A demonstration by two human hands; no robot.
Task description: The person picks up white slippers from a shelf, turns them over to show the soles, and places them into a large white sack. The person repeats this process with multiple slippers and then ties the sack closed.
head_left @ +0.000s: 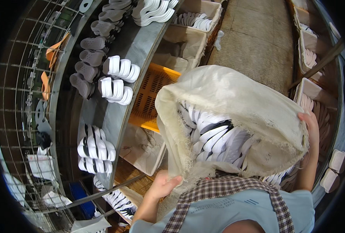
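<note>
A large off-white woven sack (pixel 227 83) with frayed edges stands open in front of my body. Inside it lie many white, grey and black shoe soles (pixel 219 139), stacked in overlapping rows. My left hand (pixel 165 185) is closed on the near left edge of the sack's mouth. At the right, my right hand (pixel 309 123) grips the sack's rim, holding the fabric outspread. The sack's lower part and some of my fingertips are hidden by the cloth.
On the left, a metal shelf (pixel 135 50) bears stacks of white soles (pixel 124 70) and grey ones (pixel 92 57). Beneath it are an orange crate (pixel 147 101) and white bins (pixel 195 44). More bins of soles (pixel 308 91) line the right side. A concrete aisle (pixel 254 39) runs ahead.
</note>
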